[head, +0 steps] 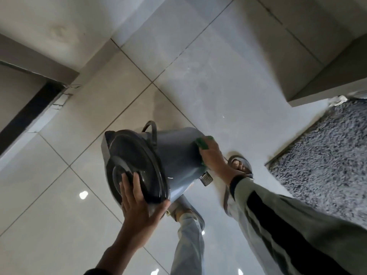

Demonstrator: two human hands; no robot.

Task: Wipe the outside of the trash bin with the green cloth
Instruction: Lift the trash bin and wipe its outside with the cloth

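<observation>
A grey pedal trash bin (176,153) with a round black lid (135,165) stands on the tiled floor, tilted toward me. My left hand (139,205) lies flat on the lid and its near rim, fingers spread, steadying the bin. My right hand (212,155) presses the green cloth (203,142) against the bin's lower right side, close to the base. Only part of the cloth shows past my fingers. The bin's foot pedal (206,178) sticks out just below that hand.
My two sandalled feet (240,164) stand beside and under the bin. A shaggy grey rug (327,155) lies at the right. A cabinet corner (317,80) juts in at the upper right, and a wall with a dark door frame (29,108) runs along the left.
</observation>
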